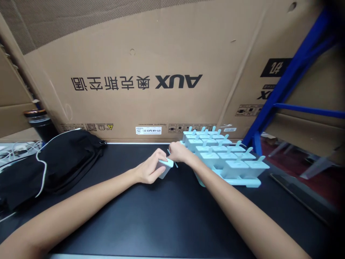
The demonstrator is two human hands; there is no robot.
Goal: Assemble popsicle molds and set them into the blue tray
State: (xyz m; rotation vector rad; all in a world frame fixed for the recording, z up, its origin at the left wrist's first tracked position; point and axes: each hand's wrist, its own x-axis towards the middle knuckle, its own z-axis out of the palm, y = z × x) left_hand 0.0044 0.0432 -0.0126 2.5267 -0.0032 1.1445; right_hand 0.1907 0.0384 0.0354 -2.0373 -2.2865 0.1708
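Note:
My left hand [152, 167] is closed around a small ice pop mold [163, 172], a pale, tapered cup with a light blue rim, tilted above the black table. Close beside it, my right hand [178, 152] has its fingers pinched on a thin light blue mold lid [176, 164], seen nearly edge-on and partly hidden by the fingers. Whether the lid touches the mold cannot be made out. To the right of my right hand stands a light blue rack [237, 182] of several ice pop molds [235, 168], their lids on and stick handles upright.
A large cardboard box [134, 108] stands along the back of the black table [126, 223]. On the left lie a black bag [72, 154] with a white cord and a dark bottle [41, 126]. A blue metal frame [280, 93] rises at the right.

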